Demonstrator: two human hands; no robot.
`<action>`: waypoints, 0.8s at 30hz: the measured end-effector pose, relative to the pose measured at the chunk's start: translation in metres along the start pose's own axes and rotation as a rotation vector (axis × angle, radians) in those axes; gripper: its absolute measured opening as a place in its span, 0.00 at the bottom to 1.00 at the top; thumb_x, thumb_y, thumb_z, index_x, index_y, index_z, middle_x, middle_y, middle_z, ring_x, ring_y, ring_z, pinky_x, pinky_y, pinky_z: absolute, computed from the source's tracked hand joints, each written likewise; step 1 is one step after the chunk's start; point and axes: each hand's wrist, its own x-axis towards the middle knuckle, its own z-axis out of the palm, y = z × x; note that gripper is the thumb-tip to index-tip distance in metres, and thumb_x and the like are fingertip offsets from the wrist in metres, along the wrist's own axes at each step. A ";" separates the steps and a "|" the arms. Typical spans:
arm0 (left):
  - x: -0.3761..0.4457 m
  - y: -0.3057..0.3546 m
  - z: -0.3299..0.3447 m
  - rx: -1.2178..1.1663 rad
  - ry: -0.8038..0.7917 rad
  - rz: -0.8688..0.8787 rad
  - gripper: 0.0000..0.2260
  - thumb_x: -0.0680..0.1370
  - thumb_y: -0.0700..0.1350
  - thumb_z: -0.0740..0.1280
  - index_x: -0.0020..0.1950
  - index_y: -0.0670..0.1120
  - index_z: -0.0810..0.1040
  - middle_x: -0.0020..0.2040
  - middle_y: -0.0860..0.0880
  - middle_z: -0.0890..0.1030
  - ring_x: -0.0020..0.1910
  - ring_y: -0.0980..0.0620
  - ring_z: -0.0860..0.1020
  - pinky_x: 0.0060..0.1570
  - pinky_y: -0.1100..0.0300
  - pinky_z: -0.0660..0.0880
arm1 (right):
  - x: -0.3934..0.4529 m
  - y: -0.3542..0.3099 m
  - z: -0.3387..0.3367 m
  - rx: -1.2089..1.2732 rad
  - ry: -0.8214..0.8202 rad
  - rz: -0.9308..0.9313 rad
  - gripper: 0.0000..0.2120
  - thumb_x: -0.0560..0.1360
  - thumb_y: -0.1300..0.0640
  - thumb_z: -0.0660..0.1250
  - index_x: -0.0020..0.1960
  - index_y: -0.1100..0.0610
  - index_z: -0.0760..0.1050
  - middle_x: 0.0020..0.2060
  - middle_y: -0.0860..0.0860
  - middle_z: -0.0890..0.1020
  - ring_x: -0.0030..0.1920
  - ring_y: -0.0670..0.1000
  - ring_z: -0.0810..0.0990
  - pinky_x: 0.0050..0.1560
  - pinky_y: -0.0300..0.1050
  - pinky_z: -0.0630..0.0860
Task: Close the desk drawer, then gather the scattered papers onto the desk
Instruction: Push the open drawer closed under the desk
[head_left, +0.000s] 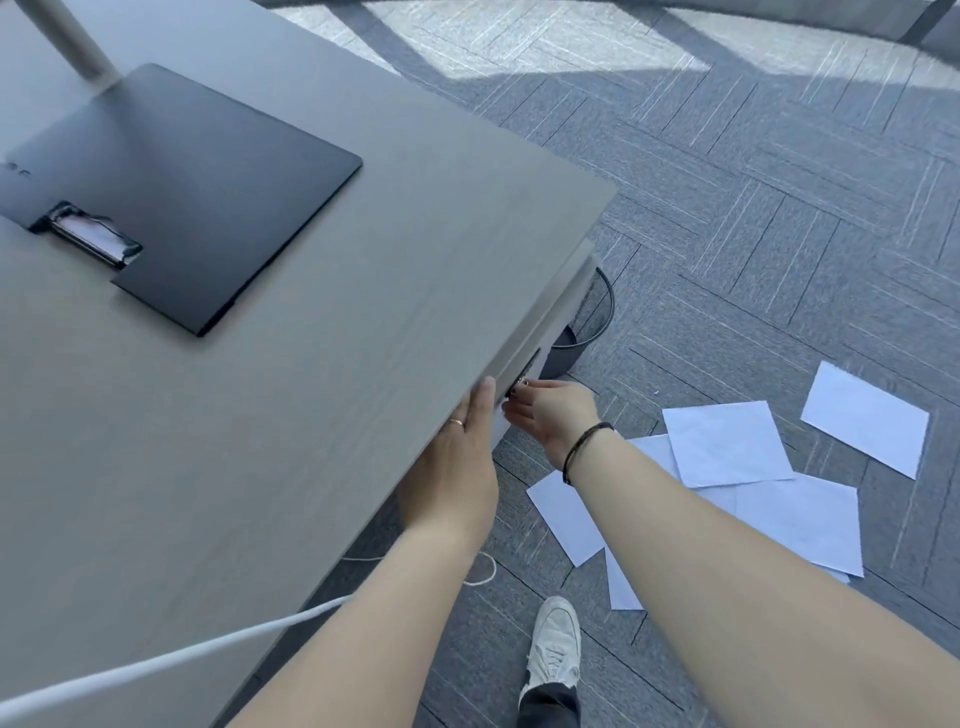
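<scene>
The grey wooden desk (291, 395) fills the left of the view. Its drawer front (558, 306) shows as a pale strip just under the desk's right edge, nearly flush with it. My left hand (457, 467) lies flat against that edge, fingers reaching under the top. My right hand (556, 415) is at the drawer's handle slot, fingertips touching the front. Several white papers (727, 441) lie scattered and overlapping on the carpet to the right, one sheet (865, 418) apart from the rest.
A black monitor base (197, 197) with its pale pole stands on the desk. A black mesh waste bin (587, 322) sits under the desk's corner. A white cable (156, 662) crosses the desk's near edge. My white shoe (553, 647) is on the grey carpet.
</scene>
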 end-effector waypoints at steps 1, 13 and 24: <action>0.002 -0.002 0.000 -0.010 0.004 0.008 0.34 0.78 0.35 0.53 0.81 0.53 0.46 0.82 0.52 0.50 0.80 0.48 0.53 0.76 0.51 0.56 | 0.000 0.000 0.003 0.001 0.004 0.003 0.12 0.77 0.73 0.64 0.60 0.72 0.75 0.38 0.64 0.80 0.37 0.59 0.81 0.40 0.47 0.84; 0.017 -0.013 0.019 -0.038 0.067 0.036 0.36 0.73 0.31 0.52 0.80 0.53 0.57 0.80 0.47 0.63 0.78 0.42 0.61 0.73 0.43 0.62 | 0.007 -0.007 0.004 -0.388 0.031 -0.123 0.05 0.75 0.68 0.68 0.50 0.68 0.79 0.34 0.62 0.82 0.34 0.58 0.84 0.37 0.48 0.85; 0.016 -0.010 0.016 -0.044 0.089 0.025 0.37 0.72 0.29 0.56 0.79 0.52 0.60 0.79 0.48 0.64 0.77 0.43 0.63 0.72 0.43 0.64 | 0.010 -0.003 -0.001 -1.106 0.114 -0.540 0.06 0.73 0.56 0.68 0.46 0.58 0.80 0.43 0.55 0.85 0.44 0.55 0.81 0.44 0.43 0.74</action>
